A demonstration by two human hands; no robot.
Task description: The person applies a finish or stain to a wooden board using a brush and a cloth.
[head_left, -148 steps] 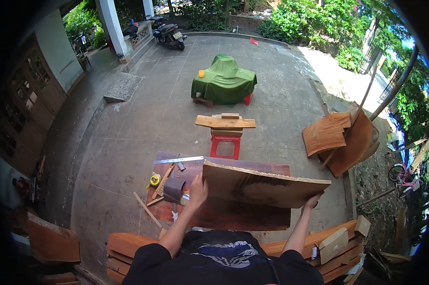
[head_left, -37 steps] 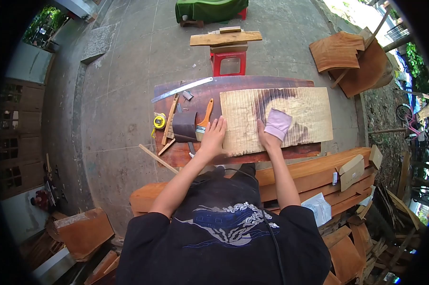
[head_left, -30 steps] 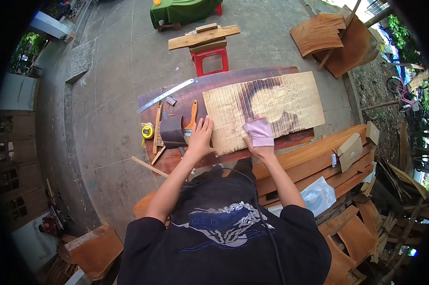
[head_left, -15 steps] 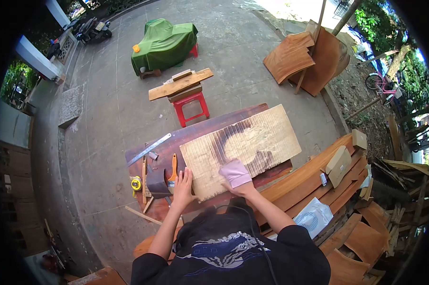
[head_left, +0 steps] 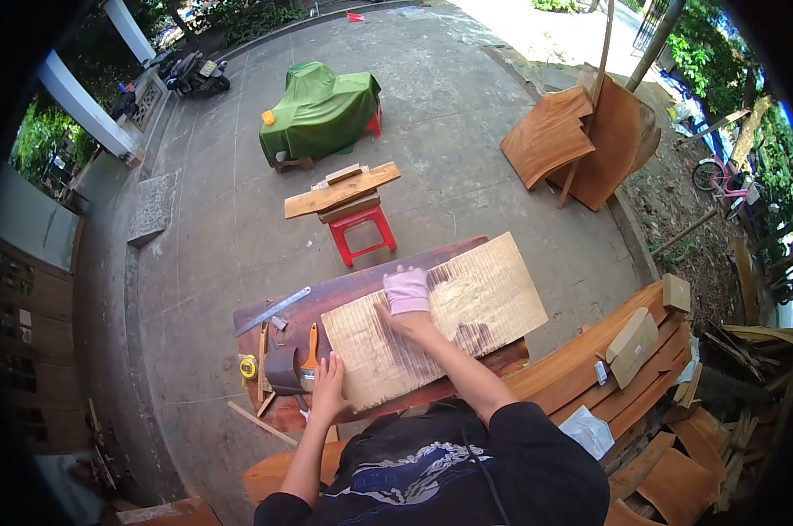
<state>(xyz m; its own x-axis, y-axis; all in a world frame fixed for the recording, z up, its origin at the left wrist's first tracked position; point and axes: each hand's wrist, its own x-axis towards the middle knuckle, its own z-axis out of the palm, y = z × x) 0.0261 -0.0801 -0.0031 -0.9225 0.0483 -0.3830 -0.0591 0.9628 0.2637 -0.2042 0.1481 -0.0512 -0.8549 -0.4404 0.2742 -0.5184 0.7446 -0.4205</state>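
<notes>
A pale ridged board with dark scorched-looking patches lies at a slant on a dark reddish wooden table. My right hand is pressed on the board's upper middle, its fingers wrapped in a pink cloth. My left hand rests at the board's lower left corner, fingers spread, holding nothing. Just left of it lie an orange-handled brush and a curved dark brown sheet. A metal ruler and a yellow tape measure lie farther left.
Beyond the table, a red stool carries wooden planks. A green cover drapes something farther back. Large reddish planks lie to the right, with a plastic packet. Wooden slabs lean at the back right.
My right hand has moved with the pink cloth from the board's lower edge up and left to its upper middle. The view has shifted, so the surroundings sit lower.
</notes>
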